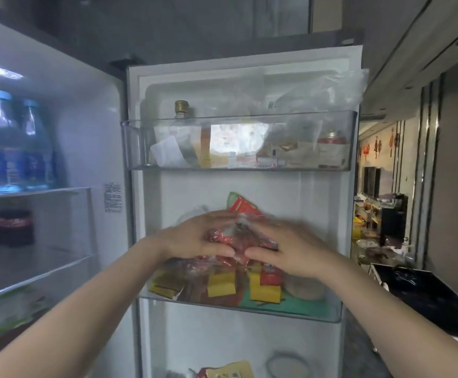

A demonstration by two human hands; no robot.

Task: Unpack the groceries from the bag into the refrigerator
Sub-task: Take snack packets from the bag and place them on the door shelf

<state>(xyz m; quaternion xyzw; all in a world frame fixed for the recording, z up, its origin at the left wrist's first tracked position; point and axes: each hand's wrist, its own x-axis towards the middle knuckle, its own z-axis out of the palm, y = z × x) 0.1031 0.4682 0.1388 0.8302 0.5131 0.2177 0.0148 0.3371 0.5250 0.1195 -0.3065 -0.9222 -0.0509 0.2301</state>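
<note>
The refrigerator door (151, 241) stands open in front of me. Both hands hold a clear plastic bag of red packets (240, 237) just above the middle door bin (249, 306). My left hand (197, 238) grips the bag's left side and my right hand (285, 249) grips its right side, thumbs nearly meeting below it. The bin underneath is packed with yellow and red sachets. A red and green packet (240, 204) sticks up behind the bag.
The upper door bin (238, 162) holds a bottle with a gold cap (182, 107), packets and a can. Blue-capped water bottles (17, 143) stand on the top fridge shelf at left, dark cola bottles (4, 227) below. A black bag (424, 296) lies at right.
</note>
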